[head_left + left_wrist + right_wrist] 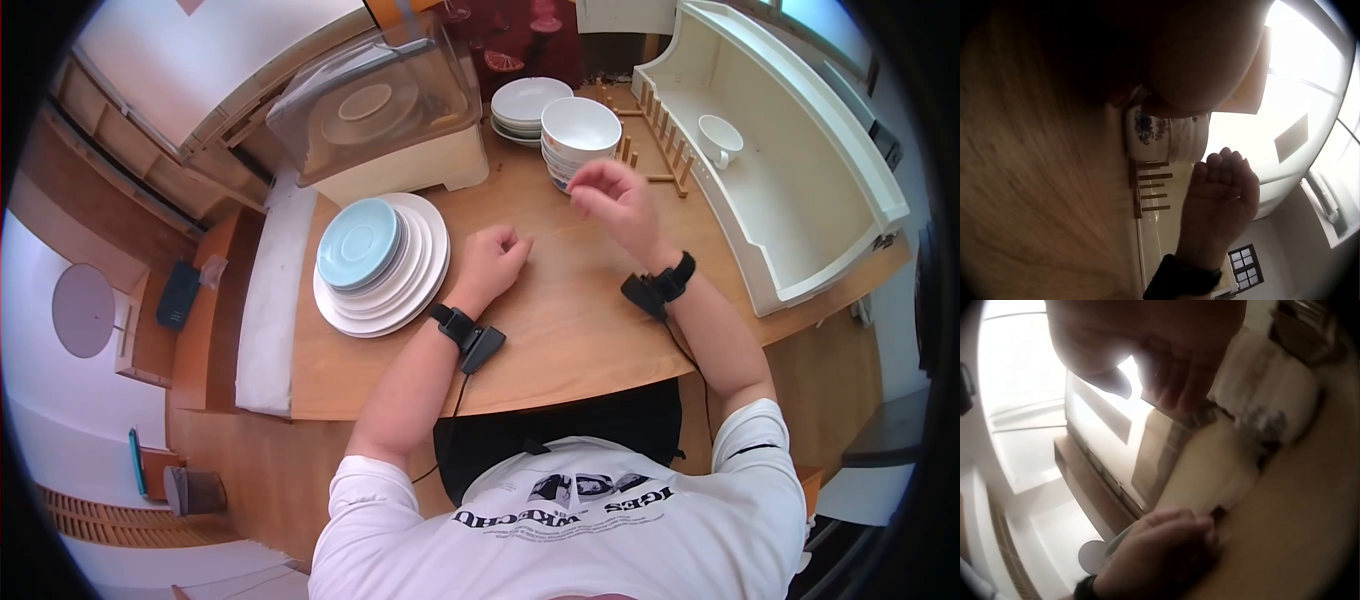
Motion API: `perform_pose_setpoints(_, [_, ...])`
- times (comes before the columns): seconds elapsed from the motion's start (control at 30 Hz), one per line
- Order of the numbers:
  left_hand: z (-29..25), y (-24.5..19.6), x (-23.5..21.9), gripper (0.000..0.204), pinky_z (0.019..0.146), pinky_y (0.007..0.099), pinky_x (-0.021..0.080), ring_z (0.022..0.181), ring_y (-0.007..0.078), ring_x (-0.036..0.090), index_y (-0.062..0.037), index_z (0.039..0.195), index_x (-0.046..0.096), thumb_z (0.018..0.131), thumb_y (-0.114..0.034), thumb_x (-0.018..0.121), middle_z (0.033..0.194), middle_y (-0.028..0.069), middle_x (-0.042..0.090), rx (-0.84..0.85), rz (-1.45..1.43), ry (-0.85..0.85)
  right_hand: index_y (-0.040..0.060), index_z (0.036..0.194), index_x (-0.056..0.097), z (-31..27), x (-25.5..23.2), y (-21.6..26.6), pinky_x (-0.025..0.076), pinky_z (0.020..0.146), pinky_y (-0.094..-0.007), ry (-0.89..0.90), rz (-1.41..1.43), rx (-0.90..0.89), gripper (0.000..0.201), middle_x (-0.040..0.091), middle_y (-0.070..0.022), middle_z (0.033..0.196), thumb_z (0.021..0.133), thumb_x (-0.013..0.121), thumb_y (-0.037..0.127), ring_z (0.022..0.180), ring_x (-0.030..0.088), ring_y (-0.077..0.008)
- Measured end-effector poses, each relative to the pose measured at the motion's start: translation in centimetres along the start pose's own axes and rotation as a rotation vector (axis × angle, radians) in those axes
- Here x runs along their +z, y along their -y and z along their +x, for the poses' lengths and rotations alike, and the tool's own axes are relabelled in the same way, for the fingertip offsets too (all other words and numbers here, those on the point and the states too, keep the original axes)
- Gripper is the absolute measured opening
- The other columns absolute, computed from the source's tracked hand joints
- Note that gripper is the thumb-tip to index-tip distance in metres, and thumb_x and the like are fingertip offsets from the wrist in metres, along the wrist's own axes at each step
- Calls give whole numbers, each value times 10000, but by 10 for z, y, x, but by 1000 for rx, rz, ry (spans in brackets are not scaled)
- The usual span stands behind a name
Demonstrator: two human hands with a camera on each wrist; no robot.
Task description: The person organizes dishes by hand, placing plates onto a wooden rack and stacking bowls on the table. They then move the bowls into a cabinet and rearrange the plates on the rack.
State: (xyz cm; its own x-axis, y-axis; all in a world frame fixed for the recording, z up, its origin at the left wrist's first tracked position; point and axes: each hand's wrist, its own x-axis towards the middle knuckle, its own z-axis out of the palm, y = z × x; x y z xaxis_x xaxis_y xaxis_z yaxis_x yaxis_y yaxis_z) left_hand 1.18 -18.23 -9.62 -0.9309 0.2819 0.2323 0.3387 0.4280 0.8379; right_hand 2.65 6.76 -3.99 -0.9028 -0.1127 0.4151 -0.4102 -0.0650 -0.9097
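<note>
My left hand (pixel 490 267) rests on the wooden table beside a stack of plates, fingers loosely curled around nothing. Pale blue saucers (pixel 357 243) top that stack, over wider white plates (pixel 433 250). My right hand (pixel 622 207) is raised in front of a stack of white bowls (pixel 580 125), its fingers bent and holding nothing. From the left wrist, the right hand (pixel 1216 203) shows above the tabletop with its palm in view, and a blue flower pattern marks the bowls (pixel 1147 131). The right wrist view is blurred, with the left hand (pixel 1157 550) low at the table.
Behind the bowls stands a pile of white dishes (pixel 530 100). A wooden peg rack (pixel 665 140) lies beside a cream cabinet shell (pixel 760 215) holding a white cup (pixel 719 140). At the back left is a lidded dish box (pixel 400 160). The table's front edge (pixel 560 397) lies near the body.
</note>
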Motion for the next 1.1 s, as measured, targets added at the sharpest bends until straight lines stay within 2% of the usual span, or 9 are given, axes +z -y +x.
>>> perform_pose_setpoints(0.1, [-1, -4, -1, 345, 534, 369, 485, 534, 215, 645, 26, 736, 670, 929, -251, 740, 589, 138, 643, -44, -11, 16, -17, 1194, 647, 29, -15, 34, 584, 860, -403, -229, -775, -551, 384, 706, -154, 1070, 919, 786, 213, 989, 702, -323])
perform_pose_setpoints(0.2, [2, 10, 3, 338, 490, 322, 467, 514, 144, 628, 13, 736, 668, 960, -231, 738, 616, 84, 658, 38, 37, 2, -18, 1393, 565, 62, -22, 33, 539, 1014, -474, -308, -1174, -633, 752, 662, -259, 1204, 824, 839, 389, 1130, 660, -444])
perform_pose_setpoints(0.4, [3, 12, 4, 340, 474, 302, 465, 490, 114, 620, 11, 743, 665, 975, -228, 736, 619, 69, 664, 121, 67, -27, -48, 1526, 461, 93, -16, 35, 510, 1084, -489, 5, -1137, 86, 1147, 591, -389, 1344, 668, 861, 601, 1244, 625, -498])
perform_pose_setpoints(0.63, [2, 9, 5, 324, 477, 325, 475, 489, 127, 616, 15, 816, 677, 1005, -247, 697, 618, 62, 653, 125, 15, -77, -38, 1486, 506, 102, -13, 31, 524, 1040, -487, -168, -1152, -230, 1043, 634, -309, 1284, 675, 891, 492, 1191, 637, -477])
perform_pose_setpoints(0.73, [-1, -13, -3, 339, 546, 315, 505, 579, 134, 656, 23, 974, 688, 1080, -286, 597, 765, 81, 699, -199, -258, -153, -43, 1459, 529, 79, 7, 54, 514, 1016, -491, -137, -1139, -561, 960, 655, -235, 1231, 693, 916, 388, 1131, 638, -430])
perform_pose_setpoints(0.83, [2, -1, -1, 386, 661, 304, 532, 729, 143, 698, 20, 1131, 671, 1137, -322, 492, 952, 108, 715, -25, -452, -434, -57, 1451, 527, 47, 26, 52, 508, 1049, -476, 80, -997, -569, 984, 651, -246, 1284, 684, 926, 412, 1191, 635, -425])
perform_pose_setpoints(0.87, [2, 3, -3, 418, 814, 302, 547, 917, 165, 714, 32, 1220, 656, 1150, -335, 468, 1100, 133, 717, -5, -426, -440, -58, 1453, 525, 35, 32, 46, 500, 1070, -469, 146, -938, -486, 995, 644, -254, 1314, 680, 930, 420, 1225, 627, -423])
perform_pose_setpoints(0.93, [8, 9, -1, 426, 867, 309, 550, 966, 179, 711, 45, 1231, 666, 1144, -328, 480, 1115, 134, 730, 22, -527, -479, -62, 1456, 519, 13, 43, 36, 481, 1116, -456, 283, -801, -282, 1022, 627, -279, 1379, 674, 936, 446, 1299, 609, -425])
perform_pose_setpoints(1.1, [5, 9, -2, 406, 967, 318, 538, 1057, 200, 697, 68, 1216, 693, 1109, -287, 528, 1169, 150, 744, -43, -638, -388, -49, 1519, 440, -12, 60, 12, 449, 1132, -496, 412, -853, -270, 1088, 547, -275, 1421, 680, 942, 427, 1327, 526, -446])
